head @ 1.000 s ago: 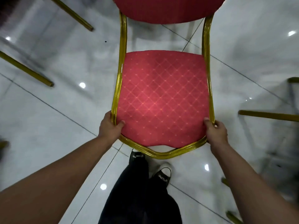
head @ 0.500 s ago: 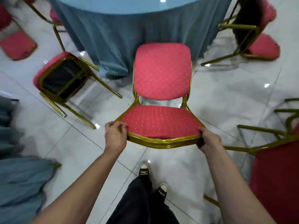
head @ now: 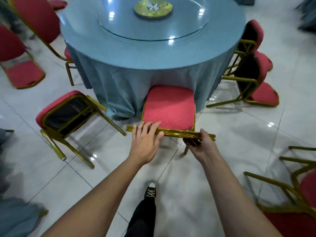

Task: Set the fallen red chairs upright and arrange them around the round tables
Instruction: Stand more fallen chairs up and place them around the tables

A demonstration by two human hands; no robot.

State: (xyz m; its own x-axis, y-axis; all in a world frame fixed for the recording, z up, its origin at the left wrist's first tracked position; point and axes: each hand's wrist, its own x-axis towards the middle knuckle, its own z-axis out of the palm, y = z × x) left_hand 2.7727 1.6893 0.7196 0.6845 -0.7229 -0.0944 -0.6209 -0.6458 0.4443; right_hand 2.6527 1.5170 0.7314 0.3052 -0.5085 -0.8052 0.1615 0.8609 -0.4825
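Note:
A red chair (head: 169,106) with a gold frame stands in front of me, its far end against the blue cloth of the round table (head: 119,53). My left hand (head: 145,142) lies over the near gold rail, fingers straight and reaching onto the red pad. My right hand (head: 201,144) grips the same rail from below at its right end. One chair leg shows under the rail. A fallen red chair (head: 65,115) lies on its side to the left, its black underside facing me. Two more fallen chairs (head: 251,77) lie at the table's right.
A glass turntable (head: 152,19) sits on the table. Red chairs (head: 34,19) crowd the upper left. Another fallen chair (head: 299,202) lies at the lower right. My shoe (head: 150,190) is on the white tiled floor behind the chair. Blue cloth hangs at the left edge.
The chair has moved forward to the tablecloth. My hands have come closer together on the near rail, and my left hand has gone from gripping to lying flat.

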